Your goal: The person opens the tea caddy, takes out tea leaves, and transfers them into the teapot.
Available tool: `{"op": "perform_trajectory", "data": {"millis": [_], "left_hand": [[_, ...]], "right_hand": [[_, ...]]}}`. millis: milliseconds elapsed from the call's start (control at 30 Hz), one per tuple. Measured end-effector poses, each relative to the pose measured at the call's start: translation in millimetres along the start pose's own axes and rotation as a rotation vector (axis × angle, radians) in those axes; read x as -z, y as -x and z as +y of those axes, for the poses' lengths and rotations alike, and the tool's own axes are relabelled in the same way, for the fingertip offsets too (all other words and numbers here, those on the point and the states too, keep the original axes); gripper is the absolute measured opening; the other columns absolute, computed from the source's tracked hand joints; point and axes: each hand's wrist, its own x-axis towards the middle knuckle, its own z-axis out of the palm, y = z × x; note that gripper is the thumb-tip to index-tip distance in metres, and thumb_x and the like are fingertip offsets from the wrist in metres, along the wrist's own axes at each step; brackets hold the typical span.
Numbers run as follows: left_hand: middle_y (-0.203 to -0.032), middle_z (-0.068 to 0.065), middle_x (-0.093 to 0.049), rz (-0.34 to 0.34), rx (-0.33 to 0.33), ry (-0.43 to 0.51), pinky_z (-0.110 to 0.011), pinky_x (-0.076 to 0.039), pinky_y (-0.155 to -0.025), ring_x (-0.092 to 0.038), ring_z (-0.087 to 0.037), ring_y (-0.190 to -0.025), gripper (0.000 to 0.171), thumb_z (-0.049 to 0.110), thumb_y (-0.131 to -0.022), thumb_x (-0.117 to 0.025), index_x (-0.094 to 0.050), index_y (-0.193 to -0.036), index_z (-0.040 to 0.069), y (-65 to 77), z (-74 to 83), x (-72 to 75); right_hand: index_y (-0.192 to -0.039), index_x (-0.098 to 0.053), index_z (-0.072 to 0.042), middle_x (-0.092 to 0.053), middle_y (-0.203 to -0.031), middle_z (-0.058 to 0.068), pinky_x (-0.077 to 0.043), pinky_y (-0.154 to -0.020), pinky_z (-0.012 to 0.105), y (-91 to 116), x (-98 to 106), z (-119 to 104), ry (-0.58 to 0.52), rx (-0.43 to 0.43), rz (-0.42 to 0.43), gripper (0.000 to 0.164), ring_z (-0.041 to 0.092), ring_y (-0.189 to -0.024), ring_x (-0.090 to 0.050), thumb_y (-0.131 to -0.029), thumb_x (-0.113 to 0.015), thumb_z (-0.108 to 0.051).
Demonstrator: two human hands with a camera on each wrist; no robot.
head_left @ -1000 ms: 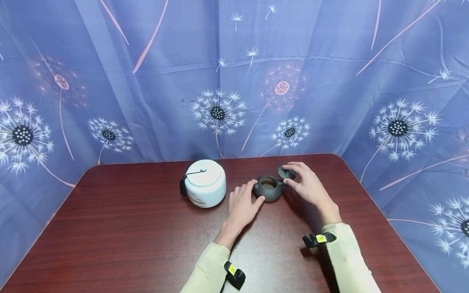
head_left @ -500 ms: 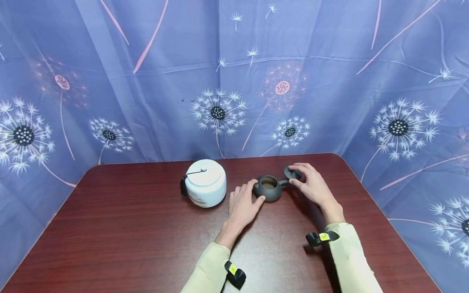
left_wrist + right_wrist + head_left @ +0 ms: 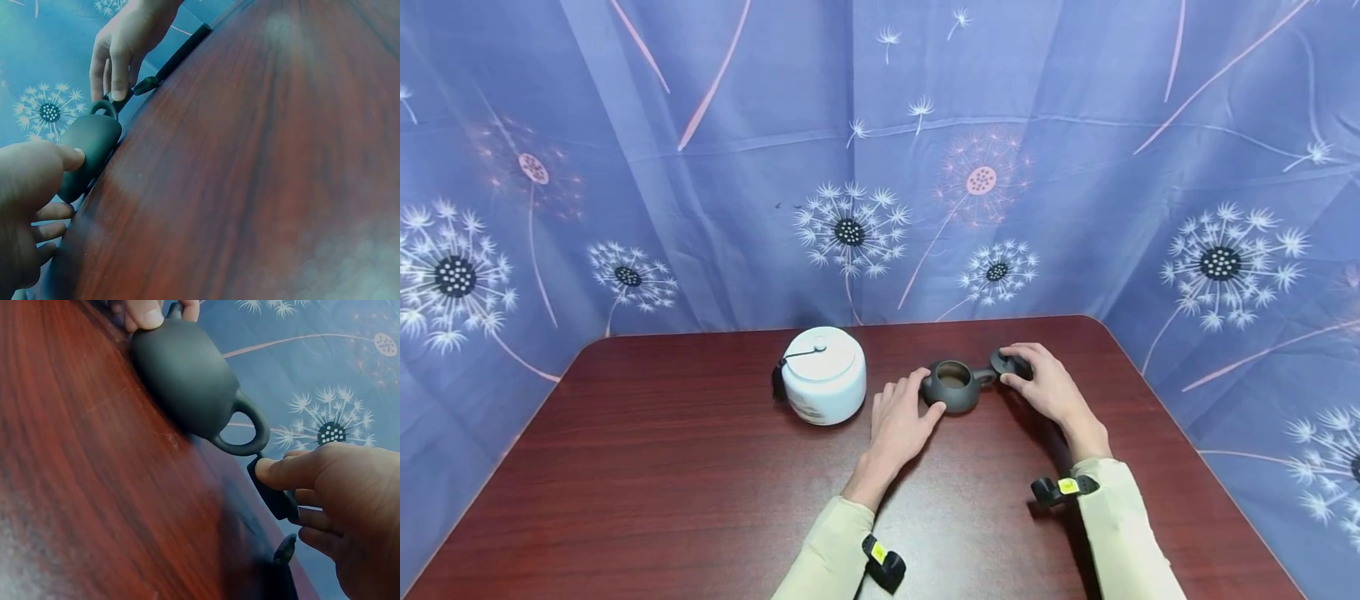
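Note:
A dark teapot [image 3: 951,398] stands uncovered on the table, its round opening facing up in the head view. My left hand [image 3: 898,422] holds the pot at its left side, thumb in front and fingers behind, around the spout [image 3: 175,310]. Beyond the pot's looped handle [image 3: 253,428], my right hand [image 3: 1051,385] pinches the dark lid [image 3: 270,487] between thumb and fingers. The lid is beside the handle, low near the tabletop; whether it touches the wood I cannot tell. Fingers partly cover the lid in the head view.
To the left of the teapot stands a white lidded jar [image 3: 823,383] with a dark tassel [image 3: 778,383]. The reddish-brown table [image 3: 647,467] ends at a rounded back edge, close to a blue dandelion-print curtain [image 3: 737,208].
My right hand has carried the lid rightward, away from the pot's opening and past the handle, and slightly lower. My left hand keeps its hold, and the teapot stays in place.

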Motion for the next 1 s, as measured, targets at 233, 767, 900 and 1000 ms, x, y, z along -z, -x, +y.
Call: {"op": "perform_trajectory", "data": {"millis": [233, 767, 900, 1000], "left_hand": [[-0.118, 0.001, -0.066, 0.004, -0.002, -0.004, -0.038, -0.039, -0.091, -0.053, -0.021, -0.104, 0.054, 0.045, -0.094, -0.064, -0.047, -0.142, 0.027, 0.1, 0.9, -0.8], [-0.119, 0.001, -0.065, 0.004, 0.009, 0.006, -0.039, -0.038, -0.094, -0.052, -0.021, -0.105, 0.054, 0.045, -0.094, -0.064, -0.048, -0.142, 0.027, 0.0, 0.5, -0.2], [-0.119, 0.001, -0.065, 0.007, 0.006, 0.009, -0.039, -0.038, -0.094, -0.052, -0.021, -0.105, 0.054, 0.045, -0.094, -0.064, -0.048, -0.142, 0.027, 0.0, 0.5, -0.1], [-0.118, 0.001, -0.065, 0.006, 0.005, 0.012, -0.039, -0.038, -0.094, -0.053, -0.021, -0.105, 0.054, 0.045, -0.094, -0.064, -0.048, -0.142, 0.027, 0.3, 0.4, 0.0]], "right_hand": [[-0.134, -0.059, -0.007, -0.051, -0.14, 0.019, -0.038, -0.105, 0.059, 1, -5, 5, 0.002, -0.027, -0.034, 0.043, 0.042, -0.128, -0.049, -0.093, -0.069, -0.015], [-0.131, -0.061, -0.004, -0.053, -0.136, 0.022, -0.037, -0.106, 0.059, 1, -13, 3, 0.012, -0.001, -0.049, 0.042, 0.043, -0.127, -0.049, -0.091, -0.07, -0.011], [-0.131, -0.061, -0.004, -0.053, -0.136, 0.022, -0.037, -0.106, 0.059, 0, -13, 3, 0.012, 0.002, -0.052, 0.042, 0.042, -0.128, -0.049, -0.091, -0.07, -0.011], [-0.131, -0.061, -0.004, -0.054, -0.136, 0.022, -0.037, -0.106, 0.059, 0, -12, 3, 0.011, 0.011, -0.054, 0.042, 0.042, -0.128, -0.05, -0.09, -0.07, -0.011]]}}
